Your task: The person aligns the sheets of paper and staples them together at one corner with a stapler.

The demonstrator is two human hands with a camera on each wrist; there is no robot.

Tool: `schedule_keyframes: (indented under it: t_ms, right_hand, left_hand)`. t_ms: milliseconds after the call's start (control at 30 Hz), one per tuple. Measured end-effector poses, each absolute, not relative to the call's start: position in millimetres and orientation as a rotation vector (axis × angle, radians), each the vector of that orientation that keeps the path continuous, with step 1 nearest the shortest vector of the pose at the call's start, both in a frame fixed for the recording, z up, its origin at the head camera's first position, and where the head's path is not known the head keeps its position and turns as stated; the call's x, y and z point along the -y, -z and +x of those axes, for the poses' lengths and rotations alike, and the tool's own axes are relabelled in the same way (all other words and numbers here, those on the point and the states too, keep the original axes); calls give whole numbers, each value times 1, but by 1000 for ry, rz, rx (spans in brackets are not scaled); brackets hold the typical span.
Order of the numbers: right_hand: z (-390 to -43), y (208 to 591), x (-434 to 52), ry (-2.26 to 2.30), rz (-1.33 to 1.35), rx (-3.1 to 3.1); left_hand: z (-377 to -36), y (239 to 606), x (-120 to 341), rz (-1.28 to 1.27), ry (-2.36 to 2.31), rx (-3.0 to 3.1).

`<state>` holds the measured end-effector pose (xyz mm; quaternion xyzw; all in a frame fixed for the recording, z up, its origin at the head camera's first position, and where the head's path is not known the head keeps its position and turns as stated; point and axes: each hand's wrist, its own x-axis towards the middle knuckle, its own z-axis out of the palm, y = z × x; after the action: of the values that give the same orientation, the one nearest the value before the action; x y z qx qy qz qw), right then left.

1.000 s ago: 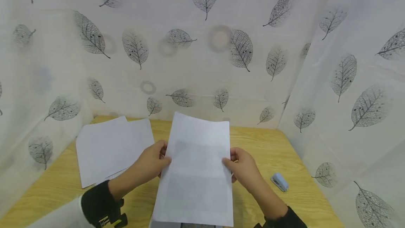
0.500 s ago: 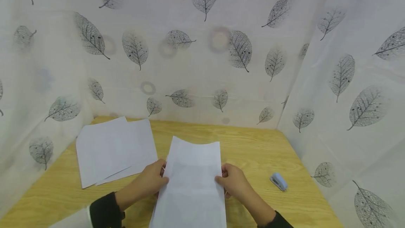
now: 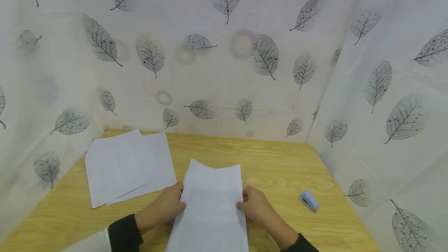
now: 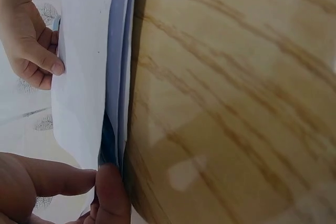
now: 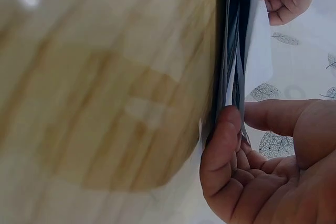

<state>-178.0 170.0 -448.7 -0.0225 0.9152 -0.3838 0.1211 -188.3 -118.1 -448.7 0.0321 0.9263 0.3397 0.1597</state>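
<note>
While head view shows both hands gripping paper stack (image 3: 210, 209), wrist views reveal several separate sheet edges

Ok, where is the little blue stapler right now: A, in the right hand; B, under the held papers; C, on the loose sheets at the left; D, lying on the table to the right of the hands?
D: the blue stapler lies alone on the table, right of the right hand, which grips the stack of papers.

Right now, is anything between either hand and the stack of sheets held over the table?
No. The left hand grips one side edge of the stack of sheets and the right hand grips the other. The loose sheets lie off to the left and the small blue stapler off to the right.
</note>
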Motion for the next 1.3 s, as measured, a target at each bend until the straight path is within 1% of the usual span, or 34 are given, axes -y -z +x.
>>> schedule_keyframes:
  t_ms: [300, 700, 1000, 1167, 1300]
  right_hand:
    - [-178, 449, -169, 1035, -56, -2704]
    - [-182, 453, -166, 858, -13, -2821]
    - [-183, 452, -163, 829, -7, -2834]
    - [-187, 445, -160, 744, -45, -2876]
    - [-197, 431, -153, 679, -83, -2930]
  left_hand:
    - [-189, 454, 117, 79, -892, -2671]
    - [-185, 454, 122, 151, -778, -2767]
    - [-181, 449, 120, 149, -838, -2748]
    - [-182, 450, 127, 167, -885, -2751]
    - [-188, 445, 140, 190, -879, -2800]
